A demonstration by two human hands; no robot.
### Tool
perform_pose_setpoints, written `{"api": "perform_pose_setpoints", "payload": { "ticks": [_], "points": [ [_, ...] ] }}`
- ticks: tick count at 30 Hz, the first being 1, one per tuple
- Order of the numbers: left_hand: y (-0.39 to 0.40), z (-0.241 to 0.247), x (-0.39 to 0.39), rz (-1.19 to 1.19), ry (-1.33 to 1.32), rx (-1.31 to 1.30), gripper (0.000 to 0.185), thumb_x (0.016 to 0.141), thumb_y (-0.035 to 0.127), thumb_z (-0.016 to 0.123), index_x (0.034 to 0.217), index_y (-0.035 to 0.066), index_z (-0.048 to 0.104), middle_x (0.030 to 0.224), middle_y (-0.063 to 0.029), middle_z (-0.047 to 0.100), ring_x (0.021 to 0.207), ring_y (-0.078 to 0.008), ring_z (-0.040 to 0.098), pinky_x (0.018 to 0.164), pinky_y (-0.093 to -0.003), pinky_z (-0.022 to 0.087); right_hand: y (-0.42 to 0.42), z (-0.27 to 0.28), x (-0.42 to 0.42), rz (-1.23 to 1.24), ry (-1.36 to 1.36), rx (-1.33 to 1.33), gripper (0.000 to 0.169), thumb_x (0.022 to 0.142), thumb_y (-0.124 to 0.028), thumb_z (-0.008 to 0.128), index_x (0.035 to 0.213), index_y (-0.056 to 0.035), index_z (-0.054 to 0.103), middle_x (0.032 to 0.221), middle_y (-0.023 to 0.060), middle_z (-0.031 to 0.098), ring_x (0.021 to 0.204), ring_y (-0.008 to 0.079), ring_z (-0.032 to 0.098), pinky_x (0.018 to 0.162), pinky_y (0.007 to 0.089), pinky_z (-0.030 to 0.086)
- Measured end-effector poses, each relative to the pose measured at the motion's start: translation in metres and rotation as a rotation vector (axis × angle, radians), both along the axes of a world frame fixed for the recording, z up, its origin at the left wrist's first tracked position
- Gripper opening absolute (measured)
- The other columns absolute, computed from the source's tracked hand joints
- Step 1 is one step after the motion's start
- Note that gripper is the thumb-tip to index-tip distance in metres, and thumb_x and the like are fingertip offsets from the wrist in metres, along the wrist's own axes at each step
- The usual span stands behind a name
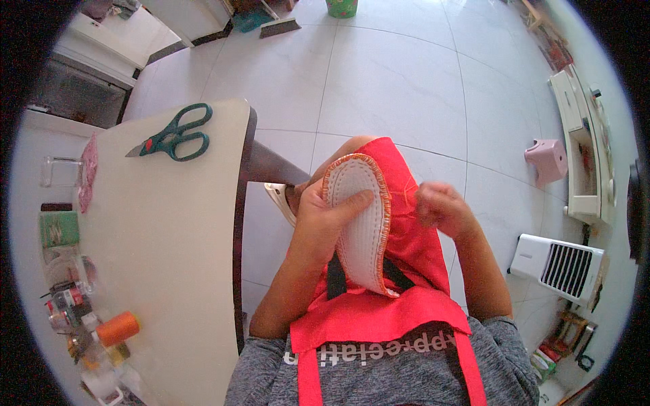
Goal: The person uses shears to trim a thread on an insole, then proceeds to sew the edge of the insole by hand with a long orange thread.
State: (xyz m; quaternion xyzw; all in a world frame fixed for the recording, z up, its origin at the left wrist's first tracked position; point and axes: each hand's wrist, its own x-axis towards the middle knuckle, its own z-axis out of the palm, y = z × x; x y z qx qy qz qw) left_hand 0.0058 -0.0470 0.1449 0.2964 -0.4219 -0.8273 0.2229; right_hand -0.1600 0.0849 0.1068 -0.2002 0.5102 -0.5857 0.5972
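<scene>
A white fabric insole [358,238] slants over my lap, its rim whipped with orange stitches and a dashed seam running inside it. My left hand [332,213] grips it by the left side, thumb flat across the top face and fingers hidden underneath. Off to the right, clear of the insole, my right hand [442,208] is curled and blurred by motion. Fine orange thread [408,192] shows against the red apron [401,167] beside its fingertips. Whether a needle is between those fingers is too blurred to see.
Green-handled scissors [175,137] lie on the cream table [188,243] at my left. An orange thread spool [118,328] rests among clutter along the table's far side. A white slatted appliance [558,266] and a pink stool [547,160] stand on the right.
</scene>
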Motion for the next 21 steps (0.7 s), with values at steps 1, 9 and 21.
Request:
{"api": "perform_pose_setpoints", "payload": {
  "ticks": [1, 9, 21],
  "points": [
    [0.000, 0.000, 0.001, 0.000, 0.019, -0.004, 0.021, 0.066, 0.001, 0.060, 0.086, 0.003, 0.054, 0.077, -0.0048, 0.058, 0.065, -0.0126, 0.056, 0.059, -0.0256, 0.046, 0.008, -0.008, -0.007, -0.177, -0.065, 0.003, 0.013, 0.078, -0.019, 0.050, 0.077, -0.0055, 0.049, 0.052, -0.0051, 0.034, 0.041, 0.0027, 0.028, 0.036, 0.0169, 0.021],
    [0.000, -0.001, 0.003, 0.016, -0.004, 0.009, 0.023, 0.065, 0.001, 0.061, 0.087, 0.003, 0.054, 0.078, -0.0043, 0.058, 0.066, -0.0123, 0.055, 0.061, -0.0258, 0.046, 0.068, -0.060, -0.103, -0.595, 1.302, 0.739, 0.021, 0.078, -0.025, 0.050, 0.074, -0.0043, 0.052, 0.052, 0.0015, 0.043, 0.047, 0.0082, 0.040, 0.043, 0.0243, 0.035],
    [0.001, 0.000, 0.001, -0.031, -0.088, -0.103, 0.022, 0.068, 0.003, 0.060, 0.090, 0.002, 0.054, 0.081, -0.0044, 0.058, 0.068, -0.0113, 0.055, 0.061, -0.0239, 0.046, -0.028, 0.030, 0.027, 0.059, 0.055, -0.015, 0.019, 0.084, -0.021, 0.042, 0.087, -0.0060, 0.052, 0.056, -0.0087, 0.036, 0.047, 0.0001, 0.031, 0.040, 0.0150, 0.024]
  ]
}}
